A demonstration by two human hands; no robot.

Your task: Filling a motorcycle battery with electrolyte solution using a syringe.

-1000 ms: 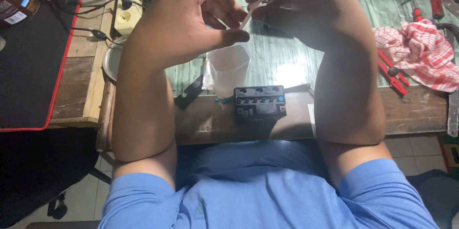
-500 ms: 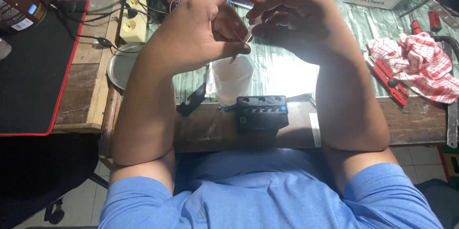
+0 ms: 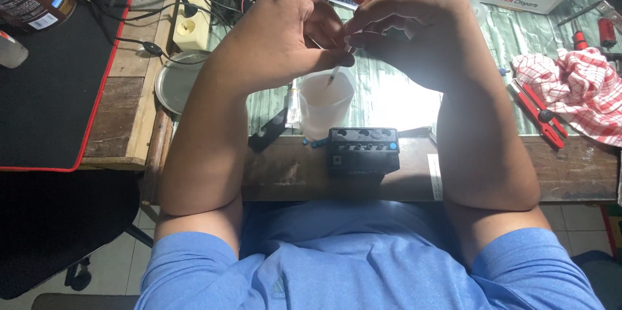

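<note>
Both my hands are raised together above a translucent plastic cup (image 3: pixel 326 101). My left hand (image 3: pixel 291 28) and my right hand (image 3: pixel 408 22) pinch a thin syringe-like tool (image 3: pixel 338 69) between their fingertips, its tip pointing down over the cup's mouth. The tool's upper part is hidden by my fingers. A black ink cartridge block (image 3: pixel 363 150) with several round ports and one blue cap sits on the wooden bench edge, right in front of the cup and below my hands.
A red-and-white checked cloth (image 3: pixel 573 90) and red-handled pliers (image 3: pixel 539 110) lie at the right. A round metal lid (image 3: pixel 176 80), a power strip (image 3: pixel 191 15) with cables and a black mat (image 3: pixel 52 83) are at the left. Boxes stand at the back.
The view has shifted slightly, so hands and cup sit a little lower in frame. My hands stay closed together on the thin tool above the cup.
</note>
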